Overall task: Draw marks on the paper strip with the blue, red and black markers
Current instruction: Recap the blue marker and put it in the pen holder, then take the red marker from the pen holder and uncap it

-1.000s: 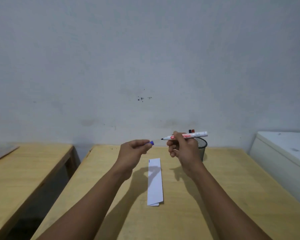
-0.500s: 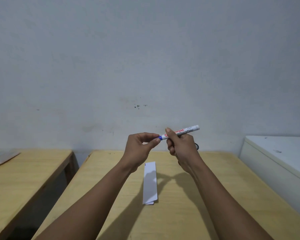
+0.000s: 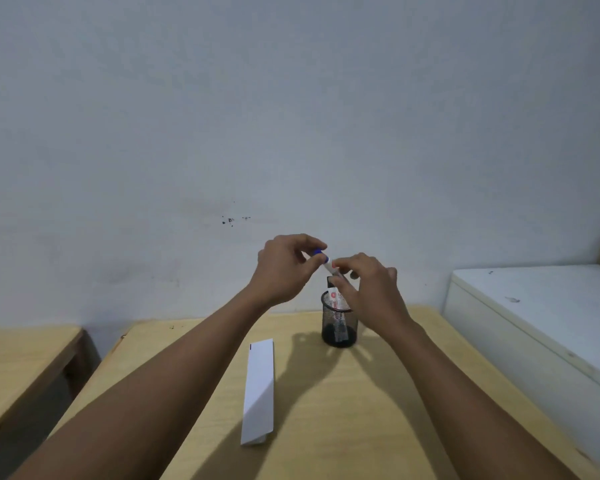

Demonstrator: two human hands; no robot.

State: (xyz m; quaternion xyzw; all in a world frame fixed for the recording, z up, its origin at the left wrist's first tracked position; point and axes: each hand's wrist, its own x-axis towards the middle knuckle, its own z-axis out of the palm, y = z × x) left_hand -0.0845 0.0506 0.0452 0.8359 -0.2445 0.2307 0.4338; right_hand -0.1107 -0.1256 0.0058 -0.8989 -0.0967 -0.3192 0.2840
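Observation:
A white paper strip (image 3: 258,393) lies lengthwise on the wooden table (image 3: 326,427), with one small dark mark at its far left corner. Both hands are raised above a black mesh pen cup (image 3: 339,329). My left hand (image 3: 284,268) pinches the blue cap end of the blue marker (image 3: 328,266). My right hand (image 3: 371,289) grips the marker's white barrel, which slants down toward the cup. Other markers (image 3: 335,299) stand in the cup, one with a black cap; their other colours are partly hidden.
A second wooden table (image 3: 18,362) stands to the left, across a gap. A white cabinet top (image 3: 548,313) flanks the table on the right. A grey wall rises just behind the table's far edge.
The cap has gone onto the blue marker. Both hands moved it from level to slanting down over the pen cup. The view has shifted, so the cup now shows in full.

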